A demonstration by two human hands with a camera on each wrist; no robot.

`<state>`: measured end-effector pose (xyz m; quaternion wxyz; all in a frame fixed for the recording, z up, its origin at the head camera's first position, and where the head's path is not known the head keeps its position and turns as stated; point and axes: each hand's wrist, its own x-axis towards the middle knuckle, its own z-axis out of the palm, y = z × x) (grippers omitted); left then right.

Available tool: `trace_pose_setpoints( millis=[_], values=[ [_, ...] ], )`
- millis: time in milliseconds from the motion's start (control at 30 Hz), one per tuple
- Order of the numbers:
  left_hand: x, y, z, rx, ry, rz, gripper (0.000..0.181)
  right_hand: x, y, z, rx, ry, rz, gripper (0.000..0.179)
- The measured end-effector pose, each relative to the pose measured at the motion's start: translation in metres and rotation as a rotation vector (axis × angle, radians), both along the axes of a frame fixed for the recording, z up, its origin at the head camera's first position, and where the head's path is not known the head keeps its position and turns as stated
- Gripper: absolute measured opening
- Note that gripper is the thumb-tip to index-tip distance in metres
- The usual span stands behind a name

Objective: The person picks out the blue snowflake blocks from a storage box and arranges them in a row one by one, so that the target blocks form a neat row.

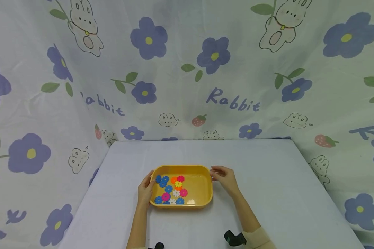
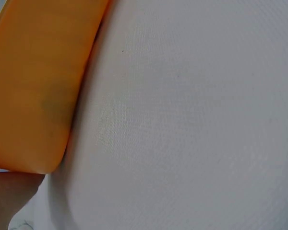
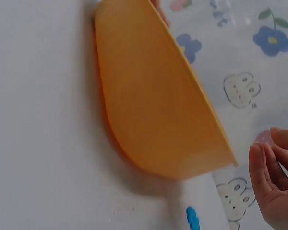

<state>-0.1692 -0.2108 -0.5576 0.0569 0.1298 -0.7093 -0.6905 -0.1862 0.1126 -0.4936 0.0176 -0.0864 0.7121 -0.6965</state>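
Note:
A yellow plastic tray (image 1: pixel 200 188) stands on the white table. Inside it, mostly toward the left half, lie several small flower-shaped pieces (image 1: pixel 168 188) in blue, pink, white, yellow and orange. My left hand (image 1: pixel 145 189) grips the tray's left end; in the left wrist view part of that hand (image 2: pixel 12 199) shows against the orange-looking wall. Near the tray's right end is my right hand (image 1: pixel 225 179), and the right wrist view shows its loosely bent fingers (image 3: pixel 259 167) apart from the rim, with nothing visible between them.
White cloth covers the table (image 1: pixel 268 180). A patterned curtain (image 1: pixel 180 86) with flowers and rabbits rises behind and at both sides. In the right wrist view a small blue piece (image 3: pixel 193 218) shows outside the tray.

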Motion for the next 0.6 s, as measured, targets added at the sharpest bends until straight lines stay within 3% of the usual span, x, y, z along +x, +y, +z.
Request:
trace_pose_setpoints(
  millis=[67,200,300,467,600],
  values=[
    [0.0,0.0,0.0,-0.003,-0.002,-0.002,0.045,0.0,-0.012,0.003,-0.012,-0.019,0.072,0.032],
    [0.0,0.0,0.001,-0.004,-0.006,-0.001,0.045,-0.004,-0.038,-0.007,0.027,-0.062,0.156,0.034],
    [0.0,0.001,0.001,-0.006,-0.007,0.0,0.045,-0.006,-0.055,-0.017,0.087,-0.104,0.183,0.035],
    [0.001,0.001,0.002,-0.008,-0.012,-0.004,0.046,-0.008,-0.076,-0.025,0.098,-0.151,0.225,0.04],
    [0.001,0.001,0.002,-0.01,-0.011,-0.003,0.046,-0.01,-0.09,-0.03,0.112,-0.183,0.213,0.042]
  ],
)
